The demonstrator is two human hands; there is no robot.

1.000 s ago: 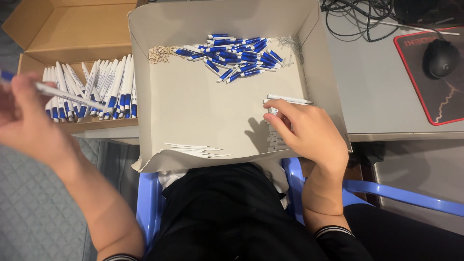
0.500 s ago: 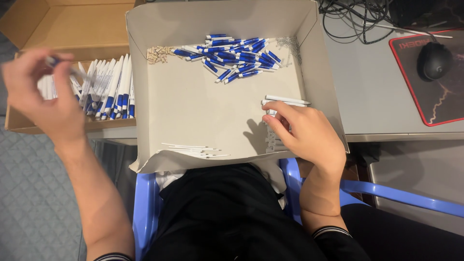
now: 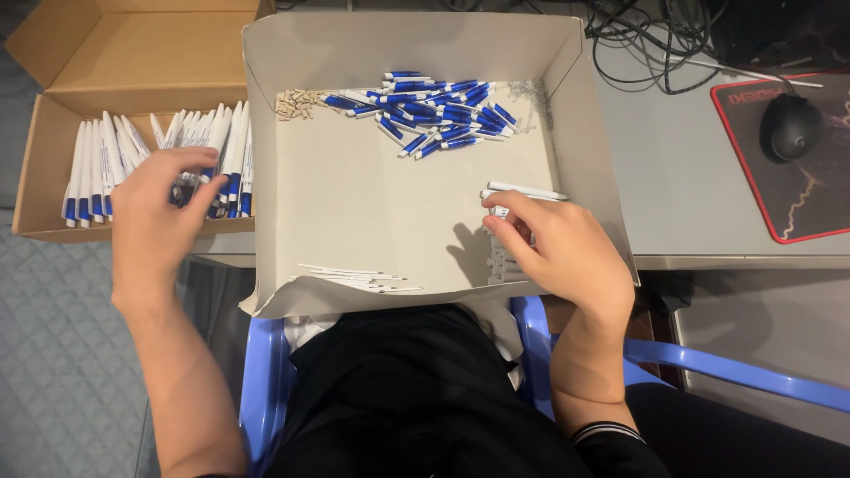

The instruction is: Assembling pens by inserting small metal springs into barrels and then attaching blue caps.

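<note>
While the left hand (image 3: 155,217) spreads loosely over the row of white-and-blue pens (image 3: 159,159) in the brown carton (image 3: 53,133) at left of frame, its grip closed on nothing I can make out, the right hand (image 3: 553,248) pinches at white pen barrels (image 3: 522,189) in the grey tray (image 3: 398,44), right of centre. Light, stiff, slick plastic, I'd judge; best taken mid-barrel.

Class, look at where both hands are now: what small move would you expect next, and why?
Probably the left hand lets go and draws back to the grey tray. Its fingers lie over the finished pens in the brown box, while the right hand rests on white barrels.
</note>
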